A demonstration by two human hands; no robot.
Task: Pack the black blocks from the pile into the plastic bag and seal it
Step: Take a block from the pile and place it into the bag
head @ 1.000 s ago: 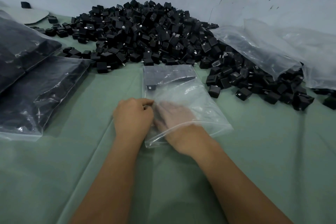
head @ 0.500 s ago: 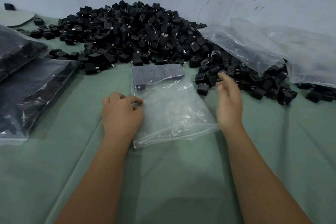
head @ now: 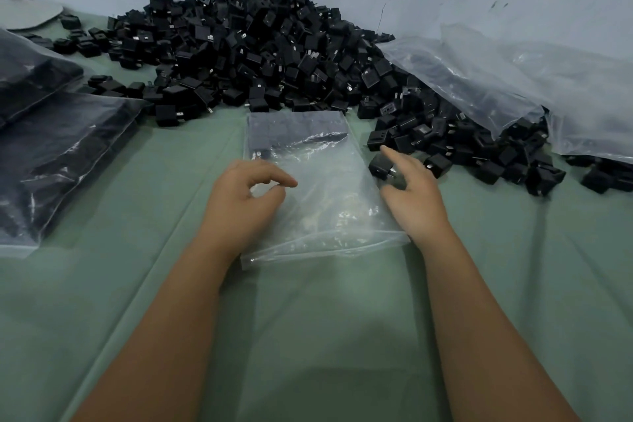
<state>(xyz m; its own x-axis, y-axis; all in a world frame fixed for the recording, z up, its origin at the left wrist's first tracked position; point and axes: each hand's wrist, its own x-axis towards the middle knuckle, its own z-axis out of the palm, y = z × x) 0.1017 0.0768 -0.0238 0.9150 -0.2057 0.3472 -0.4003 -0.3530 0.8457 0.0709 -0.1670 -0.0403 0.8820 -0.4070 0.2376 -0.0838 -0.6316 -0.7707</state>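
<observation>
Left hand (head: 245,197): rests on bag's left edge, thumb and forefinger curled, pinching the film.
Right hand (head: 412,197): fingers spread, relaxed, holding nothing; just beside a loose block (head: 381,166).
Plastic bag (head: 329,202): clear, flat on green cloth (head: 325,336) between hands; one row of blocks at far end.
Pile (head: 260,51): black blocks, metal prongs, against wall.
Writing: none legible.
</observation>
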